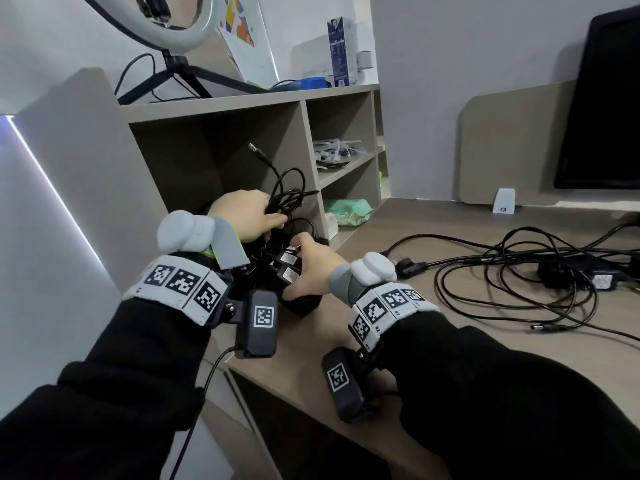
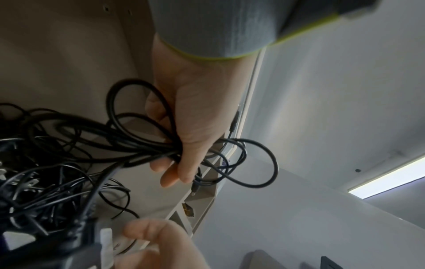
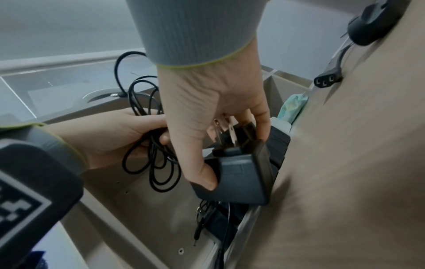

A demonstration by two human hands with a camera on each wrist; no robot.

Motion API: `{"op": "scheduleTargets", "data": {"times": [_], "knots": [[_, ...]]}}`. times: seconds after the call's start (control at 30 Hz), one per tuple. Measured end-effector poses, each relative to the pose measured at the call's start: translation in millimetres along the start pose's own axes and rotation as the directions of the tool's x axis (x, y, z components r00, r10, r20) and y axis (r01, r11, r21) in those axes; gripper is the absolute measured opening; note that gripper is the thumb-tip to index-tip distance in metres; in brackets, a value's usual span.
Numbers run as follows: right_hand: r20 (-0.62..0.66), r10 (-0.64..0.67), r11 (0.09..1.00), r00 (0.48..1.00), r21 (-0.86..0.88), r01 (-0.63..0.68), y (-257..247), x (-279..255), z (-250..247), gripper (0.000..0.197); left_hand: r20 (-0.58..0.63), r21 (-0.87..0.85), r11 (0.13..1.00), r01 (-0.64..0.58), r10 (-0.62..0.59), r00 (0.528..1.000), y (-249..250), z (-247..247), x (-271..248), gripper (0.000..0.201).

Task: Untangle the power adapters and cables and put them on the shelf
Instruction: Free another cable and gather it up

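In the head view my left hand reaches into the big lower compartment of the shelf and grips a bundle of looped black cable. The left wrist view shows the same: my left hand has its fingers curled round the cable loops. More black cables and adapters lie piled on the compartment floor. My right hand holds a black power adapter at the compartment's front. In the right wrist view its thumb and fingers pinch the adapter, whose plug prongs point up.
A tangle of black cables and adapters lies on the desk to the right. A monitor stands at far right. The small shelf compartments hold white cables and a green packet. A ring light stands on top.
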State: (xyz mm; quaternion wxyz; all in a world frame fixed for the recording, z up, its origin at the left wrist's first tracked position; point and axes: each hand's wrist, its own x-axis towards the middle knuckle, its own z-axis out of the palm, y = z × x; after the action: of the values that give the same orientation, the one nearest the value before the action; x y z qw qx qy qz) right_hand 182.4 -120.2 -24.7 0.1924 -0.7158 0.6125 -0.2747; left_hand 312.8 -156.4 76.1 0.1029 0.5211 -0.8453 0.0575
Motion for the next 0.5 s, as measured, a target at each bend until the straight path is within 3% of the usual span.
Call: {"op": "scheduleTargets", "data": {"times": [0.2, 0.27, 0.4, 0.5], "knots": [[-0.024, 0.022, 0.996, 0.999, -0.087, -0.024, -6.5, 11.0, 17.3, 0.078, 0.057, 0.094, 0.994, 0.063, -0.068, 0.996, -6.7, 15.2, 9.2, 0.026], [-0.046, 0.073, 0.996, 0.996, -0.043, -0.075, -6.0, 13.3, 21.5, 0.077, 0.073, 0.12, 0.989, 0.083, -0.092, 0.993, -9.1, 21.5, 13.5, 0.021], [0.076, 0.083, 0.994, 0.994, 0.063, -0.087, 3.2, 11.6, 16.4, 0.091, 0.138, 0.165, 0.976, 0.142, -0.165, 0.977, -15.9, 31.8, 22.5, 0.019], [0.113, 0.108, 0.98, 0.988, 0.152, -0.125, 11.6, 6.8, 11.5, 0.088, 0.148, 0.171, 0.97, 0.176, -0.201, 0.968, -22.5, 40.0, 32.4, 0.021]]}}
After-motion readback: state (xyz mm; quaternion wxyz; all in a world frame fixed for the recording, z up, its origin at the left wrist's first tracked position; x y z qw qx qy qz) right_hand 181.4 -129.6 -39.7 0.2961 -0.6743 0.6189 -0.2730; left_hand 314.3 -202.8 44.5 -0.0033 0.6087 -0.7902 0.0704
